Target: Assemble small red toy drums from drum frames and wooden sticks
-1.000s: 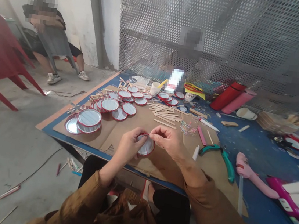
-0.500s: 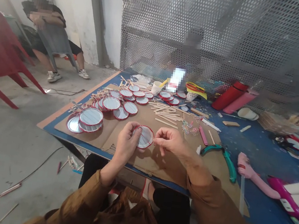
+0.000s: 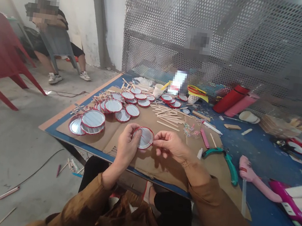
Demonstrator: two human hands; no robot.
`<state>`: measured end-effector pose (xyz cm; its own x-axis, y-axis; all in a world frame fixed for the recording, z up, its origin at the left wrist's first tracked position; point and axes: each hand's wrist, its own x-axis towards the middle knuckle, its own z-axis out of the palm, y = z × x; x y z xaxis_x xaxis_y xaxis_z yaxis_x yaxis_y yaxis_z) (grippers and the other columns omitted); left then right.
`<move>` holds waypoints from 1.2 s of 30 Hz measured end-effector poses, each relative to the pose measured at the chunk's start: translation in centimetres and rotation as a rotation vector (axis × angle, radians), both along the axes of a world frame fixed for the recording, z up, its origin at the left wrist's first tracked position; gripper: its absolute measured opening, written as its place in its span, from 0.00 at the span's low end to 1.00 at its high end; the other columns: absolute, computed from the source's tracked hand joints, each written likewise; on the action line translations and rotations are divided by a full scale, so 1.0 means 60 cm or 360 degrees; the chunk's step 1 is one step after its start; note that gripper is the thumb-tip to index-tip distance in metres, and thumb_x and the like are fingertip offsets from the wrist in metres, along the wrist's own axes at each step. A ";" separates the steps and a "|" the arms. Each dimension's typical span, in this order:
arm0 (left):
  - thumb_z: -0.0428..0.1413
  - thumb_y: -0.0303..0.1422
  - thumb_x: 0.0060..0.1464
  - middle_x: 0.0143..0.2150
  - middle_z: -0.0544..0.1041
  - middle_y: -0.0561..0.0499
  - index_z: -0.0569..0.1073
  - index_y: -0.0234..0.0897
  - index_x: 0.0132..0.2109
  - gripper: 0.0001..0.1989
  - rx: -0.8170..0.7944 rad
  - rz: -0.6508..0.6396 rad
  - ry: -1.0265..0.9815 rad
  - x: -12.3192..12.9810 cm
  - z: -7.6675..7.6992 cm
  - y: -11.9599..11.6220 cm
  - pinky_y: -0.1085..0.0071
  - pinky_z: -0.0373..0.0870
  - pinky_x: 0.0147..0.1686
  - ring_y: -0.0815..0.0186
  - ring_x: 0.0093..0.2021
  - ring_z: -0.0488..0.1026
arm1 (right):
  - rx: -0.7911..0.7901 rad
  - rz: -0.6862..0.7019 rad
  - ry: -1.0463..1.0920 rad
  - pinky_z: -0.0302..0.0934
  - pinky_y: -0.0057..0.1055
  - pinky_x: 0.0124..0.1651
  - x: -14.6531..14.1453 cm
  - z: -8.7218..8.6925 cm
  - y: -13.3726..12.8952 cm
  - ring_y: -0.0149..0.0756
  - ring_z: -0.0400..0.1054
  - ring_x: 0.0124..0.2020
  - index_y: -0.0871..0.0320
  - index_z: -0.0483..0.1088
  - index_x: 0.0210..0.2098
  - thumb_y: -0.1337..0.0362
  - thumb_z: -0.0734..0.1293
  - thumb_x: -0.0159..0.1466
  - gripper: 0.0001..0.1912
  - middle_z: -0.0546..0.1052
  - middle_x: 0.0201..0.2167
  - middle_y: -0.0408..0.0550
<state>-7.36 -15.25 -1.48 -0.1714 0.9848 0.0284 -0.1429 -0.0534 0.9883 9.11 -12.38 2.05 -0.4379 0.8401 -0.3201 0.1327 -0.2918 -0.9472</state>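
Observation:
A round, pale disc with a red rim (image 3: 146, 139) is held above the cardboard (image 3: 143, 164). My left hand (image 3: 128, 143) grips its left side, thumb over the face. At its right edge, the thumb and fingertips of my right hand (image 3: 170, 144) are pinched together; whether they hold the rim or something thin is too small to tell. Similar red-rimmed discs (image 3: 93, 118) lie in overlapping groups to the left and behind. Flat wooden sticks (image 3: 169, 116) are heaped behind my hands, beside tangled coloured strands (image 3: 191, 130).
Teal-handled pliers (image 3: 231, 168), a pink glue gun (image 3: 246, 169) and a magenta tool (image 3: 285, 199) lie on the right. Behind stand a white cup (image 3: 158, 91), a lit phone (image 3: 178, 82) and a red bottle (image 3: 230, 98). A person (image 3: 47, 20) sits at the far left.
The disc has turned or tilted slightly between my hands and shifted a little left. My right hand's lower fingers have curled in somewhat. The camera view has moved slightly.

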 end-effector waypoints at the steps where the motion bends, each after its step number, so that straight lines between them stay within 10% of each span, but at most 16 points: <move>1: 0.53 0.42 0.54 0.36 0.69 0.52 0.67 0.38 0.42 0.14 -0.0011 -0.0001 -0.0003 0.000 0.001 0.000 0.80 0.69 0.15 0.71 0.28 0.70 | -0.0027 -0.0021 0.0034 0.51 0.17 0.11 0.000 -0.002 0.001 0.22 0.61 0.11 0.61 0.67 0.28 0.59 0.75 0.47 0.16 0.73 0.14 0.39; 10: 0.53 0.41 0.54 0.35 0.70 0.53 0.67 0.37 0.43 0.14 0.0051 0.0128 0.0060 -0.006 -0.005 0.007 0.79 0.71 0.21 0.72 0.28 0.69 | 0.0029 -0.0352 0.0147 0.44 0.16 0.09 0.012 -0.023 0.019 0.21 0.59 0.10 0.59 0.65 0.28 0.56 0.76 0.44 0.20 0.67 0.14 0.33; 19: 0.54 0.42 0.52 0.34 0.70 0.52 0.69 0.38 0.44 0.16 0.0012 -0.0237 0.0295 -0.001 -0.006 0.005 0.77 0.69 0.12 0.70 0.24 0.70 | 0.0394 0.0047 -0.0044 0.49 0.18 0.15 -0.003 -0.019 0.006 0.20 0.64 0.16 0.60 0.70 0.38 0.54 0.69 0.56 0.17 0.75 0.27 0.42; 36: 0.55 0.40 0.54 0.33 0.70 0.53 0.67 0.36 0.45 0.14 0.0101 -0.0153 -0.0017 -0.004 -0.016 0.013 0.78 0.69 0.20 0.72 0.26 0.69 | 0.0288 -0.0207 0.0034 0.58 0.19 0.12 -0.001 -0.021 0.007 0.29 0.70 0.18 0.59 0.64 0.32 0.57 0.71 0.51 0.16 0.73 0.22 0.39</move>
<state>-7.59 -14.48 -2.41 -0.0771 0.9929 0.0901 -0.1611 -0.1015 0.9817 9.02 -11.98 0.81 -0.3274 0.9328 -0.1509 0.0841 -0.1303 -0.9879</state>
